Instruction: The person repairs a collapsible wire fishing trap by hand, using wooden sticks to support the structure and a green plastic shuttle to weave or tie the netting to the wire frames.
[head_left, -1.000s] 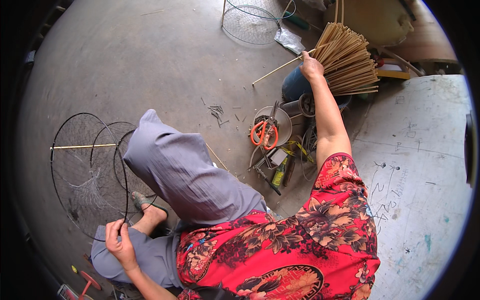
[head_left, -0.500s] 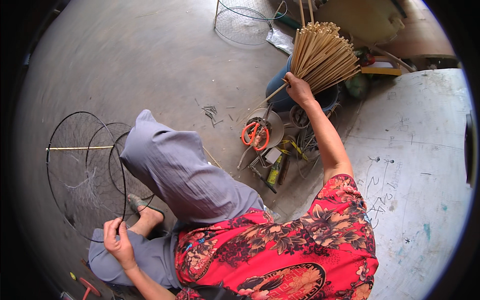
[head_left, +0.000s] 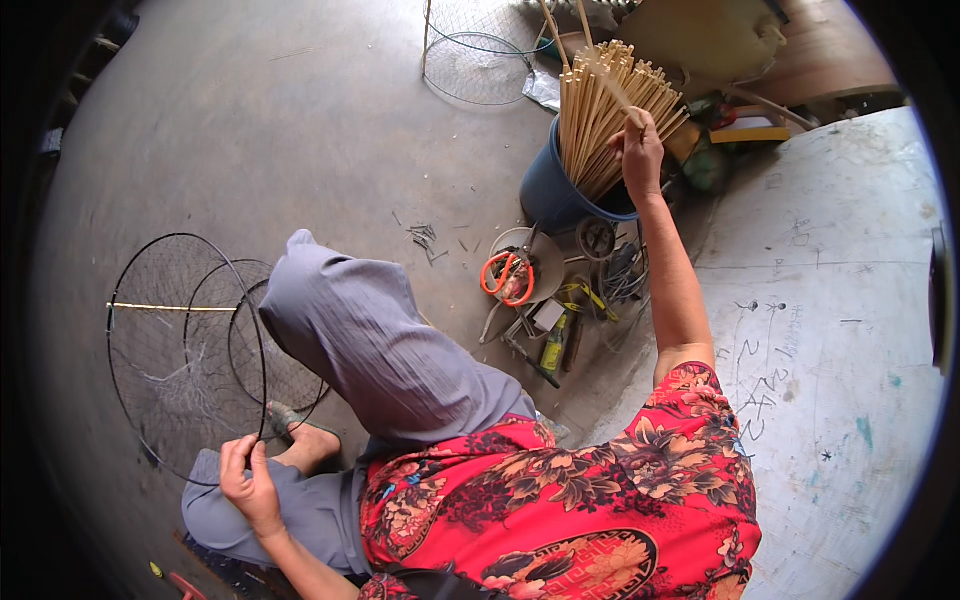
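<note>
My left hand [head_left: 250, 487] is closed on the rim of a black wire hoop, part of a round fish trap [head_left: 215, 345] with dark netting and a thin pale stick across it. The trap stands against my left leg. My right hand [head_left: 643, 158] is raised beside a thick bundle of bamboo sticks [head_left: 610, 125]. A single bamboo stick [head_left: 612, 88], blurred, runs up and left from its pinched fingers in front of the bundle. The bundle stands upright, spreading at the top, in a blue bucket [head_left: 548, 190].
Orange-handled scissors [head_left: 508, 278] lie over a pale bowl [head_left: 545, 265]. Beside them are a yellow-green bottle [head_left: 553, 345], wire coils and tools. Nails [head_left: 423, 237] are scattered on the floor. Another net trap [head_left: 478, 60] stands at the back; a marked white board [head_left: 820, 300] is at right.
My right hand has shifted up and right, and its stick, which pointed down and left, now points up and left. My left hand still grips the hoop.
</note>
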